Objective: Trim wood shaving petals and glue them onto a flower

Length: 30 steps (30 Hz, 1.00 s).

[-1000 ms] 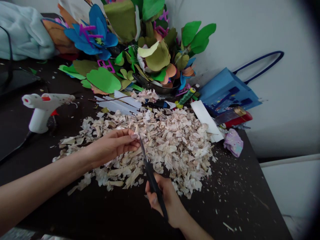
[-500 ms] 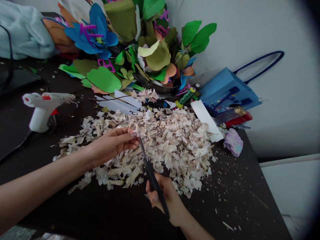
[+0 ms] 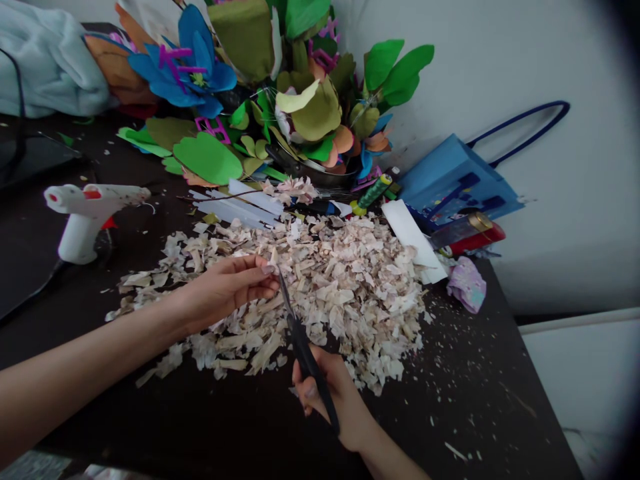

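My left hand (image 3: 235, 288) pinches a small pale flake (image 3: 274, 257) between thumb and fingertips, above a wide heap of pale flakes (image 3: 350, 287). What the flakes are made of, dry petals or thin paper, I cannot tell. My right hand (image 3: 327, 390) grips black-handled scissors (image 3: 303, 350) whose narrow blades point up and away. The blade tips are at the fingertips of my left hand, against or very near the held flake. Whether the blades are fully together is too small to make out.
A white glue gun (image 3: 83, 220) stands at left, its cord trailing. Behind the heap lie translucent glue sticks (image 3: 240, 205), a green thread spool (image 3: 375, 192) and a white strip (image 3: 415, 241). Colourful craft flowers (image 3: 300, 113) fill the back; a blue bag (image 3: 455, 180) leans on the wall.
Almost nothing differs. My right hand and the scissors have shifted very slightly, while my left hand stays in place with the flake.
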Each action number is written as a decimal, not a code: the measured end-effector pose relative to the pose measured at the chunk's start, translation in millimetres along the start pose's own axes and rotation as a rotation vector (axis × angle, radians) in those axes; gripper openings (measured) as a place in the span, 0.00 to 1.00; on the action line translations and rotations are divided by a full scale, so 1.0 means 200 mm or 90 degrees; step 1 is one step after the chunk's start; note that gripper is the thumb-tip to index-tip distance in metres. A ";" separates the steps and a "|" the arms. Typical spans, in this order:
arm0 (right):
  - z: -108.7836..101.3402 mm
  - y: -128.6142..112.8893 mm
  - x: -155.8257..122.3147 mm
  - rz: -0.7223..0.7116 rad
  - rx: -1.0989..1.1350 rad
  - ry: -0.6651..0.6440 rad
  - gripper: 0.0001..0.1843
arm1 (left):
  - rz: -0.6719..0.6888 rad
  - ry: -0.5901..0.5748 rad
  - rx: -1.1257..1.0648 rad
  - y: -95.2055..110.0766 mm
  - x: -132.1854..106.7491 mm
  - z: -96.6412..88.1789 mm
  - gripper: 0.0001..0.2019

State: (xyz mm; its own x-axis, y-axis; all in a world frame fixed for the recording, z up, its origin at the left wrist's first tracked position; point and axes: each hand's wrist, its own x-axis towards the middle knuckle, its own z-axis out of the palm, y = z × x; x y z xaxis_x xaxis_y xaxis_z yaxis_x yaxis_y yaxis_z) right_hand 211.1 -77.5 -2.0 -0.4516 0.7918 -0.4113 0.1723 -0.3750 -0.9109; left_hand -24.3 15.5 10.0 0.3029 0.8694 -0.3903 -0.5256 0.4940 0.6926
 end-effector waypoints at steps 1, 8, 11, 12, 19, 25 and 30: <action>0.00 0.00 0.00 0.000 0.000 0.002 0.34 | 0.000 0.003 0.001 0.00 0.00 0.00 0.08; 0.00 0.00 0.01 0.016 0.009 0.015 0.33 | -0.012 0.020 0.013 0.02 -0.01 0.02 0.08; 0.01 0.00 0.01 0.021 0.012 0.017 0.34 | -0.010 0.021 0.013 0.02 -0.02 0.03 0.09; 0.01 0.00 0.01 0.018 0.011 0.017 0.34 | -0.008 0.020 0.013 0.02 -0.02 0.03 0.09; 0.01 0.00 0.00 0.016 0.001 0.015 0.33 | 0.001 0.004 0.012 0.01 -0.02 0.02 0.09; 0.01 0.00 0.00 0.016 -0.005 0.015 0.33 | -0.001 0.000 0.020 0.01 -0.01 0.01 0.09; 0.01 -0.01 0.00 0.016 -0.003 0.023 0.32 | 0.007 0.007 0.025 0.01 0.00 0.01 0.07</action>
State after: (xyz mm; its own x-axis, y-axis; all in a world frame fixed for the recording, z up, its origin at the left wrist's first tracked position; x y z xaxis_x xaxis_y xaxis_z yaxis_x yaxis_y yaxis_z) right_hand 209.8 -78.0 0.2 -0.4156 0.7988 -0.4350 0.1873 -0.3928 -0.9003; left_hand -24.4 15.9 12.8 0.2886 0.8751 -0.3885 -0.4975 0.4837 0.7201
